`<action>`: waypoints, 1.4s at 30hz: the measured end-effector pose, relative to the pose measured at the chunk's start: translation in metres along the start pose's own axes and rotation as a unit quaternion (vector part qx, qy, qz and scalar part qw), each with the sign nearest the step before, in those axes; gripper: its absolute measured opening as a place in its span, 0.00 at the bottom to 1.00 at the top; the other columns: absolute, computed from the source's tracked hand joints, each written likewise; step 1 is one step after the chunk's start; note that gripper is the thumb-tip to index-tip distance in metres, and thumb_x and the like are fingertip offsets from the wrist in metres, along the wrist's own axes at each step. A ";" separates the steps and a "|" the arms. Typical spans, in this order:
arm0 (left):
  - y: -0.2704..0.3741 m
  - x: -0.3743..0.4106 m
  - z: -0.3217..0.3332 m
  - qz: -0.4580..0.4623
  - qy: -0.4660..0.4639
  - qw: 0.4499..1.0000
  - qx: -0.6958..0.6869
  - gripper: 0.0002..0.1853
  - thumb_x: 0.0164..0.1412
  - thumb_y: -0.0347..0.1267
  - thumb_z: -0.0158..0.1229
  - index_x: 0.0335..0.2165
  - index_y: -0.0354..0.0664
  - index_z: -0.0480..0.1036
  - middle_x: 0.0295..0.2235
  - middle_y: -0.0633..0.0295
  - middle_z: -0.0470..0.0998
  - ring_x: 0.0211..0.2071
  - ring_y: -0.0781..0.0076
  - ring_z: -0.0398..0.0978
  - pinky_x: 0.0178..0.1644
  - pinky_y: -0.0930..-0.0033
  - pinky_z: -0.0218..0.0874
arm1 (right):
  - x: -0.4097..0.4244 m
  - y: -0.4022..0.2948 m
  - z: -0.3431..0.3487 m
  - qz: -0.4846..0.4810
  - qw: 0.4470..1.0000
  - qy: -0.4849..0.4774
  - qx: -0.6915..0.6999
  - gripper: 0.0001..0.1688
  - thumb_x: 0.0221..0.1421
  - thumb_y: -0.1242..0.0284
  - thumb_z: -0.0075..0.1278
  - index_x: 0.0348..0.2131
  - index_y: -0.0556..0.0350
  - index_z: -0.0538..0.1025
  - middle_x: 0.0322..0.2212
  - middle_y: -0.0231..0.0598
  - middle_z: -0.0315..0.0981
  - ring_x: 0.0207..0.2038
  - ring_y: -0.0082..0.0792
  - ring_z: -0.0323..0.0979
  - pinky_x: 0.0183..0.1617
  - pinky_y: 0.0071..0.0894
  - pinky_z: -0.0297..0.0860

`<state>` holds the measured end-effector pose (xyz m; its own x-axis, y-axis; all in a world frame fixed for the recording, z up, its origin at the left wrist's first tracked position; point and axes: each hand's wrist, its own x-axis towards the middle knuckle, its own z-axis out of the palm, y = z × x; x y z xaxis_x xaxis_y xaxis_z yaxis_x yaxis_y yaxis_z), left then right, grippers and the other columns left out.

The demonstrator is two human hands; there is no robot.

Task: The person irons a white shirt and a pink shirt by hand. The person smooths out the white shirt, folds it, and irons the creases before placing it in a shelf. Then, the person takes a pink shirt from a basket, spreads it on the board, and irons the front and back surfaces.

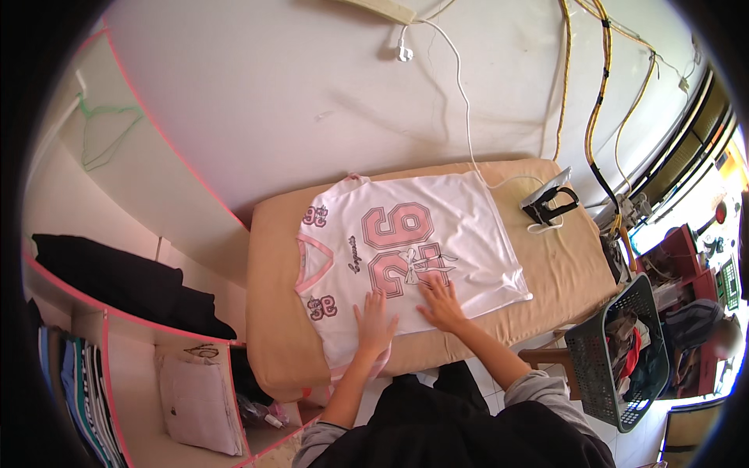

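Observation:
A white jersey [462,205] with pink V-neck trim and large pink printed figures lies spread on a padded table with a tan cloth cover [275,351]. Its collar points left and its hem right; the near sleeve hangs over the table's front edge. My left hand [374,324] rests on the jersey near that sleeve, fingers spread. To its right, my right hand [443,304] lies palm down at the lower printed figure, beside a printed bow. Neither hand grips anything. Soft creases run through the fabric near the hem. A clothes iron [549,199] stands on its heel beyond the hem.
A white cord [462,88] runs down the wall to the table. On the right, a grey plastic basket [620,351] holds clothes, with a person [693,327] behind it. Pink-edged shelves [134,319] with folded clothes and a pillow [199,403] line the left.

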<state>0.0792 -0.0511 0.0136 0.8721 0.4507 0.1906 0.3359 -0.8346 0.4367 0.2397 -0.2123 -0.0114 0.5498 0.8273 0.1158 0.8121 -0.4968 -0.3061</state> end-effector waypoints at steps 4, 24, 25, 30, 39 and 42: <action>-0.009 0.002 0.008 -0.027 -0.018 0.995 0.099 0.38 0.56 0.47 0.49 0.59 0.39 0.50 0.61 0.50 0.50 0.63 0.52 0.44 0.61 0.36 0.28 | 0.008 0.033 -0.025 0.023 0.997 -0.048 -0.052 0.37 0.57 0.50 0.39 0.60 0.44 0.54 0.63 0.43 0.37 0.65 0.48 0.35 0.65 0.56 0.34; -0.001 0.251 0.067 -0.022 0.069 0.994 0.078 0.26 0.54 0.40 0.53 0.51 0.46 0.64 0.53 0.55 0.62 0.54 0.55 0.58 0.56 0.46 0.44 | 0.207 0.151 -0.037 0.024 0.999 -0.024 -0.042 0.39 0.57 0.50 0.39 0.62 0.43 0.50 0.63 0.44 0.36 0.65 0.48 0.36 0.64 0.59 0.33; -0.005 0.257 0.067 -0.026 0.077 0.994 0.073 0.24 0.54 0.39 0.53 0.49 0.46 0.65 0.50 0.57 0.64 0.51 0.56 0.60 0.54 0.49 0.46 | 0.209 0.152 -0.037 0.048 0.998 -0.017 -0.039 0.40 0.56 0.51 0.40 0.62 0.43 0.50 0.63 0.45 0.36 0.65 0.48 0.36 0.64 0.59 0.33; -0.017 0.284 0.076 -0.049 0.129 0.988 0.069 0.12 0.51 0.34 0.52 0.36 0.44 0.67 0.37 0.60 0.68 0.39 0.58 0.66 0.43 0.57 0.55 | 0.193 0.054 -0.082 -0.200 0.933 -0.082 0.288 0.46 0.35 0.67 0.62 0.55 0.52 0.62 0.58 0.51 0.50 0.62 0.51 0.45 0.63 0.54 0.43; -0.010 0.291 0.073 -0.009 0.123 0.990 0.062 0.09 0.50 0.30 0.52 0.33 0.42 0.65 0.33 0.58 0.68 0.36 0.56 0.67 0.39 0.55 0.56 | 0.156 -0.056 -0.085 -0.498 0.761 -0.047 0.414 0.39 0.36 0.66 0.56 0.49 0.63 0.63 0.44 0.50 0.65 0.47 0.49 0.65 0.58 0.50 0.56; -0.016 0.301 0.080 -0.032 0.125 0.990 0.057 0.09 0.49 0.31 0.52 0.32 0.43 0.65 0.31 0.59 0.68 0.33 0.58 0.68 0.37 0.57 0.57 | 0.144 -0.067 -0.094 -0.509 0.746 -0.045 0.426 0.39 0.38 0.63 0.55 0.50 0.62 0.63 0.44 0.51 0.65 0.49 0.49 0.64 0.58 0.50 0.55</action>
<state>0.3650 0.0721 -0.0062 0.7372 0.5569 0.3825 0.4388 -0.8252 0.3558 0.2833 -0.0848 0.1146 -0.3141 0.6948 0.6470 0.3595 0.7178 -0.5962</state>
